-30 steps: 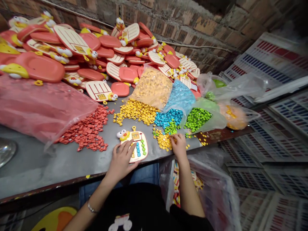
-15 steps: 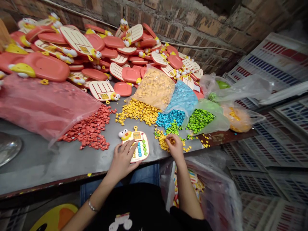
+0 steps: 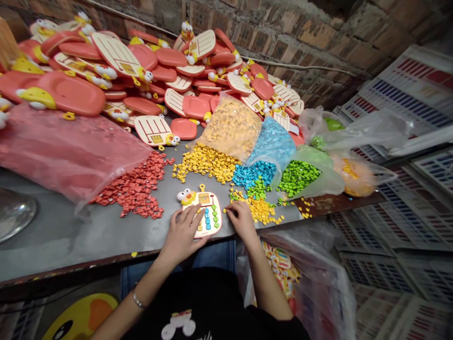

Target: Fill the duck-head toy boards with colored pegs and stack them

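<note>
A cream toy board (image 3: 214, 228) with a duck-like head and a small display lies flat near the table's front edge. Blue and green pieces stand in columns on it, with yellow ones partly under my fingers. My left hand (image 3: 183, 232) rests over the board's left side, fingers spread. Just right of the board, my right hand (image 3: 241, 220) pinches a small yellow piece (image 3: 225, 211) between thumb and finger. Beside that hand spreads a heap of loose yellow pieces (image 3: 264, 211).
Red pieces (image 3: 141, 189), yellow pieces (image 3: 208, 163), blue pieces (image 3: 255, 174) and green pieces (image 3: 299, 178) spill from plastic bags. Behind them rises a pile of red and cream boards (image 3: 173, 61). A metal bowl (image 3: 16, 215) sits at the left; crates (image 3: 399, 94) stand right.
My right hand has moved left from the loose yellow heap to beside the board, with a yellow piece in its fingertips. My left hand stays on the board. The view has shifted slightly.
</note>
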Demonstrator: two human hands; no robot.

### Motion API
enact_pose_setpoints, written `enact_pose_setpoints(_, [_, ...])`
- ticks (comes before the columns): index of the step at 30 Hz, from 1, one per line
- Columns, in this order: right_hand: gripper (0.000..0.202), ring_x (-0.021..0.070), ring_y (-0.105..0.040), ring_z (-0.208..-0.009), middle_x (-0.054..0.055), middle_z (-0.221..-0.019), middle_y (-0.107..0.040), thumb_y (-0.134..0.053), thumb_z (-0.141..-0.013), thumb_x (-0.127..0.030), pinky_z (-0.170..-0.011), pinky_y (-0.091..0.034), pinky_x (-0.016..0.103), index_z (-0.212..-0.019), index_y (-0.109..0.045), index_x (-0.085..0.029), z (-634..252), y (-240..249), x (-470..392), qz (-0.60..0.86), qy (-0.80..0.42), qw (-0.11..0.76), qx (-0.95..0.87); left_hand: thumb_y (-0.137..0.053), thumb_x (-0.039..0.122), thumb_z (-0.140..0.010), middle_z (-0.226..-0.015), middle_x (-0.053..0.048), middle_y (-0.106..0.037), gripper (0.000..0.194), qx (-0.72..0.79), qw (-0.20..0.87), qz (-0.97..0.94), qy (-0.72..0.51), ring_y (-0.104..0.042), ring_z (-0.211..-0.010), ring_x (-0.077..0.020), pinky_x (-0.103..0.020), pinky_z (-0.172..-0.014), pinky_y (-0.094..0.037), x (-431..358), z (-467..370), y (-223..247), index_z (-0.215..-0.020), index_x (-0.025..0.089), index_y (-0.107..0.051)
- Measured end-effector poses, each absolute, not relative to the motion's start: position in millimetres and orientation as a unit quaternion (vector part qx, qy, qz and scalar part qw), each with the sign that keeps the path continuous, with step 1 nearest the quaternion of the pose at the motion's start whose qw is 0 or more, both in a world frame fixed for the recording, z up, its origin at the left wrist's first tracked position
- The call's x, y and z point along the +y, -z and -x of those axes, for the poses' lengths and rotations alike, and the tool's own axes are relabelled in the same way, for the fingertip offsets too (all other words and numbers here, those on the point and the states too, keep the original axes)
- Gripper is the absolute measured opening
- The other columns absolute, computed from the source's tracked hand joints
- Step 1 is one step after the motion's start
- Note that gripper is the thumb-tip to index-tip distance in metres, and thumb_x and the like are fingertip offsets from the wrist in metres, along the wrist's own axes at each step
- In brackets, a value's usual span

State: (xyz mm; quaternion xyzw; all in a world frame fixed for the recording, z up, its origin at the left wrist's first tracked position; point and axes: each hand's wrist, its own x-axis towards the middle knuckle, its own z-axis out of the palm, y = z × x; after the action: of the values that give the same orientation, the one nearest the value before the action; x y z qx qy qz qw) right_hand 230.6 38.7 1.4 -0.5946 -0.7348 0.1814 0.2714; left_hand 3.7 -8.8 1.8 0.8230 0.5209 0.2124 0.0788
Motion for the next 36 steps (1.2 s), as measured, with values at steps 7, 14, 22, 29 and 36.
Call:
enact_pose_setpoints(7, [0.02, 0.0237, -0.055, -0.102, 0.007, -0.103, -0.069, -0.052, -0.091, -0.015, -0.091, -0.045, 0.044, -0.091, -0.069, -0.024, -234, -11, 38, 0.492, -0.193, 0.295, -0.796, -0.058, 0.046, -0.084, -0.144, -0.011, -0.047, 0.06, 0.521, 0.084, -0.822, -0.216, -0.043, -0.129, -0.0296, -0.046, -0.106, -0.026, -8, -4, -2, -0.137, 0.021, -0.047])
enact_pose_setpoints(14, [0.016, 0.0244, -0.057, -0.098, 0.006, -0.093, -0.072, -0.054, -0.092, -0.021, -0.088, -0.046, 0.045, -0.09, -0.07, -0.024, -240, -2, 43, 0.479, -0.187, 0.273, -0.813, -0.058, 0.046, -0.084, -0.145, -0.011, -0.046, 0.059, 0.521, 0.088, -0.821, -0.214, -0.042, -0.13, -0.0293, -0.047, -0.106, -0.026, -7, -4, -1, -0.136, 0.021, -0.048])
enact_pose_setpoints(22, [0.014, 0.0246, -0.056, -0.094, 0.004, -0.092, -0.072, -0.056, -0.092, -0.024, -0.086, -0.045, 0.044, -0.09, -0.07, -0.024, -227, -13, 66, 0.466, -0.138, 0.295, -0.823, -0.058, 0.047, -0.083, -0.145, -0.01, -0.046, 0.059, 0.524, 0.091, -0.82, -0.21, -0.042, -0.13, -0.0293, -0.047, -0.106, -0.025, -8, -5, -3, -0.136, 0.021, -0.048])
enact_pose_setpoints(29, [0.012, 0.024, -0.055, -0.09, 0.006, -0.083, -0.069, -0.061, -0.089, -0.019, -0.082, -0.039, 0.039, -0.082, -0.071, -0.022, -197, -25, 103, 0.425, -0.087, 0.197, -0.879, -0.059, 0.047, -0.083, -0.145, -0.01, -0.046, 0.059, 0.525, 0.092, -0.819, -0.213, -0.042, -0.13, -0.0286, -0.046, -0.107, -0.025, -8, -5, -2, -0.135, 0.021, -0.049])
enact_pose_setpoints(36, [0.012, 0.0221, -0.053, -0.088, 0.005, -0.08, -0.068, -0.062, -0.088, -0.019, -0.08, -0.035, 0.036, -0.079, -0.07, -0.021, -198, -28, 108, 0.408, -0.049, 0.128, -0.903, -0.06, 0.053, -0.081, -0.146, -0.011, -0.045, 0.065, 0.522, 0.085, -0.817, -0.23, -0.042, -0.13, -0.0292, -0.047, -0.107, -0.026, -8, -4, 4, -0.137, 0.02, -0.048])
